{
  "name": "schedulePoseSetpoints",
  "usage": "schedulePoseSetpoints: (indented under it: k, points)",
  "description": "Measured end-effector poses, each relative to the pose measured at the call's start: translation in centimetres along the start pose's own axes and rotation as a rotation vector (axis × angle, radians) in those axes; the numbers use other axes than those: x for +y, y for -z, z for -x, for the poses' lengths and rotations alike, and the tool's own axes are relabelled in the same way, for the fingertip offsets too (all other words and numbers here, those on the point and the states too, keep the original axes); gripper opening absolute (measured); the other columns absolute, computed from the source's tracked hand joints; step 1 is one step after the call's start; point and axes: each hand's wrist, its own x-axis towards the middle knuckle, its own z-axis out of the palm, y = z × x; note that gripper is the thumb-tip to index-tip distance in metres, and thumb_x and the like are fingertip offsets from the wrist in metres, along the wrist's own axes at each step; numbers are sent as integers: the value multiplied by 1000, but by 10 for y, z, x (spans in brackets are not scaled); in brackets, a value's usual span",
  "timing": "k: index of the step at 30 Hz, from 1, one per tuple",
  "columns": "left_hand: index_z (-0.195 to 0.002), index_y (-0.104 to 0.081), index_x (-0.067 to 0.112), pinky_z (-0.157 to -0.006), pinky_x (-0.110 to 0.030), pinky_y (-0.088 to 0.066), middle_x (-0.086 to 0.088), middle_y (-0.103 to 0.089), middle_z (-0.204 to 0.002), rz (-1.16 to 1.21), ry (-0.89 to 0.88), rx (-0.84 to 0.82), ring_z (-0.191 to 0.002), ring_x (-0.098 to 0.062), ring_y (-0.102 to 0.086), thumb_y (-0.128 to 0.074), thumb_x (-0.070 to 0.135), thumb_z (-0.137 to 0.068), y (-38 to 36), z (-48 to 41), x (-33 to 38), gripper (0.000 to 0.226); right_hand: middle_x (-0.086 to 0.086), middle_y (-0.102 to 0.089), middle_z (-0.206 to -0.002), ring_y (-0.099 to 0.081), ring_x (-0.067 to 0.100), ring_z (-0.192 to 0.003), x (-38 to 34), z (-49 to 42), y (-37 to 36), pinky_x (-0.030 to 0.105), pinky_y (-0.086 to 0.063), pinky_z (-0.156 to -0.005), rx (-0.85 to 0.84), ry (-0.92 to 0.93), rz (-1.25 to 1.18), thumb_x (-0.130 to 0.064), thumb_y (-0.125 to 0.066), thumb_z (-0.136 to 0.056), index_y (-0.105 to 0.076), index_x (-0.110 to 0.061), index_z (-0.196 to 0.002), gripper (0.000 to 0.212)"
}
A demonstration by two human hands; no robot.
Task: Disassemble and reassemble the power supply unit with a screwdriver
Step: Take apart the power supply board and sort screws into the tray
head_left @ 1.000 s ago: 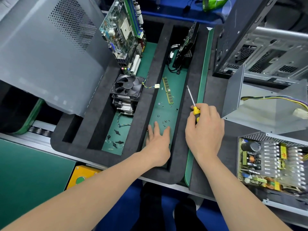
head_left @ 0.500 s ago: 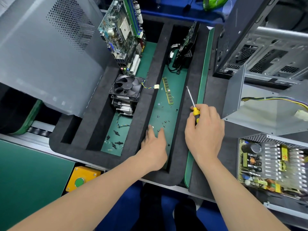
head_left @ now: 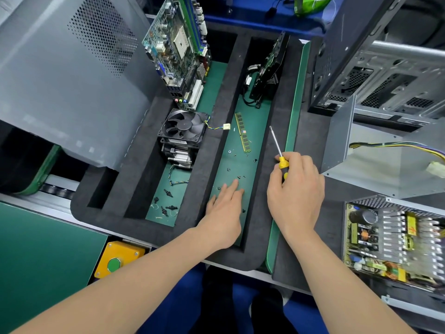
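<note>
Power supply unit (head_left: pixel 390 237), lid off and circuit board exposed, lies right of the black foam tray (head_left: pixel 216 141), level with its front end. Left of the tray leans a grey perforated case panel (head_left: pixel 60 68). Right of the tray, towards the back, stands an open computer chassis (head_left: pixel 385 68), with a bare metal cover (head_left: pixel 390 165) and coloured wires in front of it. The tray rests on a green-matted tabletop (head_left: pixel 36 249); blue flooring shows below its front edge.

Tray, left compartment: upright motherboard (head_left: pixel 173 44), cooler fan (head_left: pixel 184 126).

Tray, right compartment: left hand (head_left: pixel 224 218), grip open, fingers flat on the green lining.

Tray, right rim: right hand (head_left: pixel 296 196), grip closed round the yellow-handled screwdriver (head_left: pixel 283 162), shaft pointing away.

Beyond the left hand: memory module (head_left: pixel 242 132), loose screws (head_left: pixel 239 177).
</note>
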Motion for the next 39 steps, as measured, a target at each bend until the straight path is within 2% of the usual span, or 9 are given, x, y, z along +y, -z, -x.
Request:
schedulePoseSetpoints:
  k: [6, 10, 15, 19, 21, 25, 32, 36, 39]
  points:
    - [-164, -5, 13, -129, -40, -7, -3, 13, -172, -7, -42, 5, -160, -22, 8, -44, -12, -95, -2, 5, -1, 83, -2, -59, -97, -54, 24, -87, 0, 0, -1, 41, -39, -78, 5, 1, 0, -16, -58, -96, -61, -22, -107, 13]
    - [-161, -8, 8, -124, -40, -17, -19, 4, -167, 3, 155, 92, -154, -35, -13, -51, -1, -98, 3, 4, 3, 76, -2, -59, -97, -54, 25, -86, 0, 0, -1, 41, -39, -77, 3, 0, 4, -16, -58, -96, -62, -22, -106, 13]
    - [-151, -20, 3, -114, -34, -35, -20, -15, -157, -124, 153, 98, -142, -32, -36, -55, 4, -98, 0, 1, 3, 63, -2, -59, -96, -53, 24, -86, 0, -1, 0, 40, -38, -76, 6, -1, 5, -15, -58, -95, -62, -22, -105, 12]
    - [-130, -38, -1, -93, -25, -44, -14, -44, -126, -516, 31, 117, -118, -24, -50, -57, 5, -95, 4, -7, 3, 40, -1, -59, -96, -53, 25, -85, -1, -1, 0, 41, -39, -76, -2, -5, 4, -15, -58, -95, -62, -21, -105, 12]
    - [-123, -40, 5, -80, -25, -49, -10, -54, -115, -567, 58, 122, -106, -20, -61, -63, -7, -84, 7, -10, 5, 47, -1, -59, -96, -53, 24, -85, -1, -1, 1, 41, -40, -77, -5, -5, 6, -15, -58, -95, -62, -22, -105, 13]
    - [-116, -42, 10, -58, -31, -39, -2, -68, -96, -607, 61, 122, -88, -23, -73, -71, -13, -71, 18, -21, 10, 58, -1, -58, -95, -53, 24, -85, -2, -1, 1, 41, -39, -76, -5, -7, 7, -15, -58, -95, -62, -21, -105, 12]
    - [-117, -46, 8, -50, -30, -27, -3, -71, -98, -678, -28, 55, -89, -27, -74, -70, -11, -72, 33, -24, 12, 55, -1, -57, -95, -53, 24, -84, 0, -1, 0, 40, -39, -75, 15, 1, -1, -15, -59, -95, -61, -21, -105, 12]
    - [-110, -44, 11, -64, -36, -41, -8, -65, -104, -532, -49, 113, -93, -33, -69, -66, -15, -77, 41, -22, 14, 47, 0, -58, -98, -54, 26, -83, 2, -1, -2, 42, -43, -76, 22, -13, -35, -15, -61, -96, -64, -20, -110, 16]
    - [-101, -47, 13, -70, -43, -54, -9, -65, -97, -15, -83, 226, -86, -33, -64, -58, -2, -93, 62, -21, 14, 20, 3, -62, -101, -58, 29, -87, -1, -1, 3, 42, -45, -82, 5, -72, -137, -17, -62, -101, -67, -16, -122, 22]
